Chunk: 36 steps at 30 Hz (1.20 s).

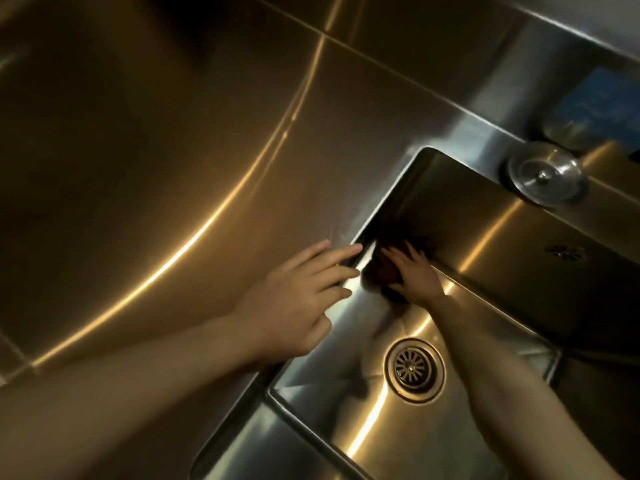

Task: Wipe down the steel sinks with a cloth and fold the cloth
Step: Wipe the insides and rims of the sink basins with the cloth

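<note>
Cloth: dark, brownish and bunched up (375,271); it sits deep in shadow, so its weave and edges are hard to read.
Where it is: inside the steel sink (346,427), pushed into the left far corner where the floor meets the walls.
Right hand: the right hand (417,277) is down in the basin, fingers spread and fairly straight, pressing flat on the cloth rather than curling round it.
Left hand: the left hand (304,296) is up at the left rim, fingers stretched out and loose with the tips on the rim's edge, gripping nothing.
Edges: the rim runs diagonally just under the left fingertips, and the basin corner is tight around the cloth.
Open room: bare basin floor stretches from the cloth toward the round drain (414,369), which lies near the right forearm and apart from the cloth.
Far wall: a small cluster of overflow holes (563,251), well away from both hands.
Back ledge: a round steel plug (547,177), with a blurred blue object (595,95) beyond it.
Left side: broad steel counter (173,168), streaked with warm light.
</note>
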### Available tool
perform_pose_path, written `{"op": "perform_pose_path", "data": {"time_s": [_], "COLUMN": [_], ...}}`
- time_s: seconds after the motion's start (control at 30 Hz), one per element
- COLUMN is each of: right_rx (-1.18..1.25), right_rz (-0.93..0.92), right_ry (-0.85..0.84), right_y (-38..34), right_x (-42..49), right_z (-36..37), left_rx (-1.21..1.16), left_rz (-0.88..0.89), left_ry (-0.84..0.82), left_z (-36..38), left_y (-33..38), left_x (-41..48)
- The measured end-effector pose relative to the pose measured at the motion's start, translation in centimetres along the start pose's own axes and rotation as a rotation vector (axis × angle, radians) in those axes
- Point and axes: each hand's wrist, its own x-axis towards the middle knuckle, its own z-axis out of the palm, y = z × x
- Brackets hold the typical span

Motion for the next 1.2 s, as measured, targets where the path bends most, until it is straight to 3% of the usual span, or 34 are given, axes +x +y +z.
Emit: {"op": "perform_pose_path", "data": {"time_s": [0.17, 0.23, 0.27, 0.37, 0.4, 0.43, 0.47, 0.57, 0.6, 0.63, 0.67, 0.73, 0.8, 0.87, 0.93, 1.0, 1.07, 1.13, 1.2], "right_rx": [0.264, 0.312, 0.269, -0.021, -0.119, -0.135, -0.087, 0.331, 0.400, 0.407, 0.345, 0.096, -0.037, -0.022, 0.084, 0.132, 0.156, 0.149, 0.101], "right_rz": [0.405, 0.458, 0.375, -0.127, -0.216, -0.190, -0.053, 0.687, 0.796, 0.786, 0.655, 0.197, -0.080, -0.032, 0.162, 0.280, 0.322, 0.237, 0.036], "right_ry": [0.147, 0.181, 0.183, 0.086, 0.062, 0.005, 0.013, 0.121, 0.110, 0.078, 0.044, -0.080, -0.148, -0.087, 0.026, 0.116, 0.093, 0.066, 0.050], "right_y": [-6.8, -9.1, -9.3, -5.0, -2.6, -0.9, 0.1, -1.9, -3.2, -4.4, -5.3, -6.1, -4.7, -2.6, -1.7, -3.0, -6.3, -9.9, -11.5], "right_x": [3.2, 3.3, 2.6, -1.8, -2.9, -4.0, -4.7, -4.6, -3.7, -2.8, -1.7, -0.4, 0.5, 0.8, 1.1, 1.8, 1.9, 0.4, -2.7], "right_z": [3.0, 3.5, 4.3, 6.6, 7.1, 6.9, 6.9, 6.3, 5.7, 5.1, 5.1, 4.6, 3.5, 2.8, 2.4, 2.7, 3.4, 4.5, 6.3], "left_rx": [0.013, 0.001, -0.008, 0.011, 0.023, 0.027, 0.022, 0.015, 0.019, 0.021, 0.022, 0.022, 0.017, 0.016, 0.027, 0.017, -0.002, -0.007, 0.000], "left_rz": [-0.003, -0.009, -0.014, -0.007, -0.002, 0.000, 0.002, -0.005, -0.005, -0.001, 0.000, -0.006, -0.009, -0.003, 0.001, -0.001, -0.001, 0.000, 0.006], "left_ry": [-0.003, -0.011, -0.015, -0.005, 0.002, 0.008, 0.013, 0.023, 0.022, 0.017, 0.008, -0.010, -0.012, -0.007, 0.006, 0.014, 0.019, 0.014, 0.007], "left_z": [0.1, 0.1, 0.1, 0.0, 0.0, 0.0, 0.0, 0.1, 0.1, 0.1, 0.1, 0.0, 0.0, 0.1, 0.1, 0.1, 0.1, 0.0, -0.1], "left_y": [-0.2, -0.1, -0.1, 0.0, 0.1, 0.1, 0.1, 0.1, 0.1, 0.0, 0.0, 0.0, 0.0, 0.0, 0.0, -0.1, -0.1, 0.1, 0.2], "left_x": [-0.1, -0.1, -0.1, -0.1, -0.1, -0.1, -0.1, -0.1, 0.0, -0.1, -0.1, -0.1, 0.0, -0.2, -0.2, -0.1, -0.1, -0.2, -0.2]}}
